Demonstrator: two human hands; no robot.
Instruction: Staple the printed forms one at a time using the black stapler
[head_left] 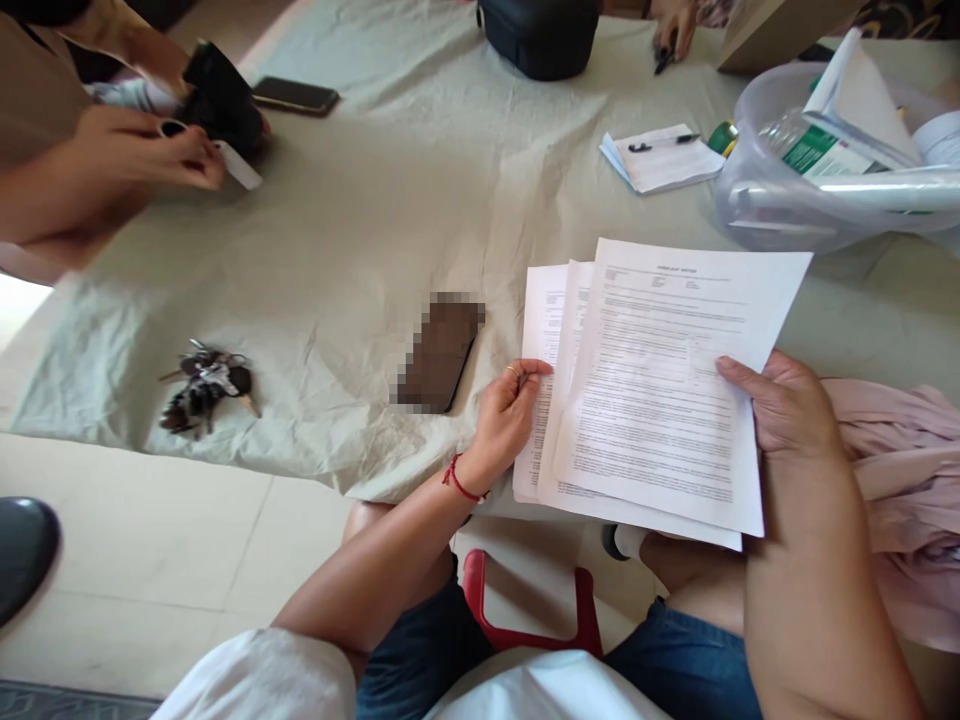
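Shorts (679,640), blue ones, cover your legs at the bottom of the frame, with a red frame (525,640) between them. Your papers (652,390) are right of the middle, a few sheets fanned out, with small print on the top one. Your right hand (795,405) pinches their right edge, thumb on top; you can't see all its fingers. Your left hand (510,410) wears a red string (459,480) at the wrist, and its bent fingers pinch the papers at their left side. Pink cloth (900,480) lies at the right edge of the frame.

Just left of your left hand, a dark phone (442,360), partly blurred, lies on the table (360,240). Keys (210,390) sit in a bunch at the left. At the upper right, a clear tub (739,215) is full of things, and a pen (664,144) lies on a pad (667,170) beside it.

At the upper left, another person's hands (150,150) hold a black thing (225,95) near a second phone (296,95). A black case (540,40) stands at the top, and someone's hand (675,25) is right of it.
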